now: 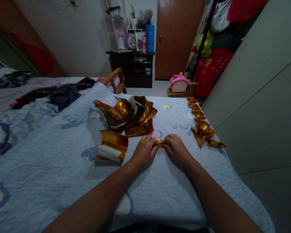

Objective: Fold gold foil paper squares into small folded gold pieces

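Note:
Between my hands is a small piece of folded gold foil paper (160,143), low over the light blue bed cover (160,194). My left hand (145,149) pinches its left end, and my right hand (177,148) pinches the right end; fingers hide both ends. Just beyond my left hand lies a fanned pile of gold foil sheets (121,111). Nearer, to the left, a few curled foil sheets (113,142) show their white backs. A row of folded gold foil pieces (203,126) runs along the cover's right edge.
Rumpled clothes (65,97) lie on the bed at the left. Past the bed's far edge stand a dark cabinet (131,71), a brown door (179,38) and a pink toy case (179,83). A pale wardrobe (262,97) rises close along the right side.

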Action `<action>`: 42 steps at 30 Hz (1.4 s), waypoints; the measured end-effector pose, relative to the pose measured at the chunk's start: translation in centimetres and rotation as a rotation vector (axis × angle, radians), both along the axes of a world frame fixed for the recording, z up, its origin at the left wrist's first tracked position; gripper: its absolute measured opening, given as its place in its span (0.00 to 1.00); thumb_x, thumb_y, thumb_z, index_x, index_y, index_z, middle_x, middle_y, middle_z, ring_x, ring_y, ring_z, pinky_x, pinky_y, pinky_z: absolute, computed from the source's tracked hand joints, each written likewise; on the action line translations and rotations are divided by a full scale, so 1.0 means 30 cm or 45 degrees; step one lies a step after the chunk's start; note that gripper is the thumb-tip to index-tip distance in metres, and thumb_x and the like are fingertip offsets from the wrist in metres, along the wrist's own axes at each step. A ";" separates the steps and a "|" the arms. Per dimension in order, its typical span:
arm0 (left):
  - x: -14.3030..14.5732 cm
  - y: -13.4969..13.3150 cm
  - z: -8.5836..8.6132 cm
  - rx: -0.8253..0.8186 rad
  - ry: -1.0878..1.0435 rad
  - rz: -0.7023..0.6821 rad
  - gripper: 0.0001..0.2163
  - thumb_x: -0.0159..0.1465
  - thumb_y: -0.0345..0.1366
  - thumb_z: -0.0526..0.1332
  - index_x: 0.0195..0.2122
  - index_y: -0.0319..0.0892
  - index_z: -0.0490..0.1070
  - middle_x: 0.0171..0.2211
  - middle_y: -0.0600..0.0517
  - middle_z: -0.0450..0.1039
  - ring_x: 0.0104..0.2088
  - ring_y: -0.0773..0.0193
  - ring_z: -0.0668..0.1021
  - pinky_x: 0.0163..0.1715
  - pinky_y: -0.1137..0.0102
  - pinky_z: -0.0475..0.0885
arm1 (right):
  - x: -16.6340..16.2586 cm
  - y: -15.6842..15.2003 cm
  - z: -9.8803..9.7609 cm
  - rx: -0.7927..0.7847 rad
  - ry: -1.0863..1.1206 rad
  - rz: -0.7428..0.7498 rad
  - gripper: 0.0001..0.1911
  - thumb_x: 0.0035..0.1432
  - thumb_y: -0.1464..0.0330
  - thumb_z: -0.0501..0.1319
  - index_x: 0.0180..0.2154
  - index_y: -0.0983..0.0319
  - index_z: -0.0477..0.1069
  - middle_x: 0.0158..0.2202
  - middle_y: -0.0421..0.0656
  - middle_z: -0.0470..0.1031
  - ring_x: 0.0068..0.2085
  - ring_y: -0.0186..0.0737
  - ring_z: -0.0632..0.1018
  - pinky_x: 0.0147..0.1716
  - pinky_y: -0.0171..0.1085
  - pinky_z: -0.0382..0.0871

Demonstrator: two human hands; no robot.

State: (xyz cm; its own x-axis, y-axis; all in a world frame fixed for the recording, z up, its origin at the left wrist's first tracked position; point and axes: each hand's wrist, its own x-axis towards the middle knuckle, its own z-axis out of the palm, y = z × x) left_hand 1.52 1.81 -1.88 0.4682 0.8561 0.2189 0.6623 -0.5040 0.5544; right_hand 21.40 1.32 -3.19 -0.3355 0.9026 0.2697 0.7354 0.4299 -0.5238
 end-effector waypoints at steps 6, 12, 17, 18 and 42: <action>0.007 -0.005 -0.004 0.033 0.052 0.068 0.04 0.66 0.30 0.60 0.35 0.40 0.74 0.39 0.47 0.72 0.44 0.54 0.72 0.47 0.61 0.67 | -0.007 -0.002 0.007 -0.035 0.006 -0.039 0.05 0.62 0.76 0.59 0.36 0.62 0.71 0.39 0.46 0.75 0.43 0.45 0.71 0.46 0.42 0.62; 0.010 -0.002 -0.006 0.048 0.095 0.054 0.03 0.66 0.29 0.61 0.36 0.40 0.73 0.39 0.47 0.72 0.44 0.54 0.72 0.46 0.61 0.68 | -0.025 -0.008 0.005 -0.032 -0.144 -0.186 0.06 0.62 0.73 0.61 0.42 0.63 0.74 0.41 0.48 0.74 0.43 0.48 0.70 0.44 0.43 0.61; 0.010 -0.003 -0.004 0.049 0.031 0.036 0.03 0.65 0.29 0.61 0.33 0.41 0.72 0.37 0.48 0.72 0.43 0.55 0.73 0.45 0.62 0.68 | -0.037 -0.008 0.005 -0.044 -0.177 -0.217 0.05 0.62 0.73 0.60 0.40 0.62 0.74 0.41 0.48 0.73 0.44 0.49 0.69 0.46 0.44 0.60; 0.010 -0.004 -0.004 0.046 0.006 0.031 0.04 0.65 0.28 0.61 0.33 0.41 0.72 0.37 0.48 0.72 0.43 0.55 0.73 0.46 0.62 0.68 | -0.037 -0.007 0.004 -0.045 -0.163 -0.218 0.05 0.62 0.73 0.60 0.40 0.62 0.74 0.41 0.48 0.73 0.44 0.49 0.69 0.45 0.44 0.60; -0.015 -0.001 0.037 -0.452 -0.884 0.091 0.06 0.63 0.35 0.60 0.38 0.41 0.75 0.31 0.54 0.73 0.32 0.66 0.74 0.35 0.73 0.68 | -0.023 -0.032 0.101 -0.710 1.039 -0.057 0.10 0.59 0.60 0.63 0.34 0.60 0.73 0.26 0.38 0.72 0.24 0.32 0.68 0.24 0.33 0.60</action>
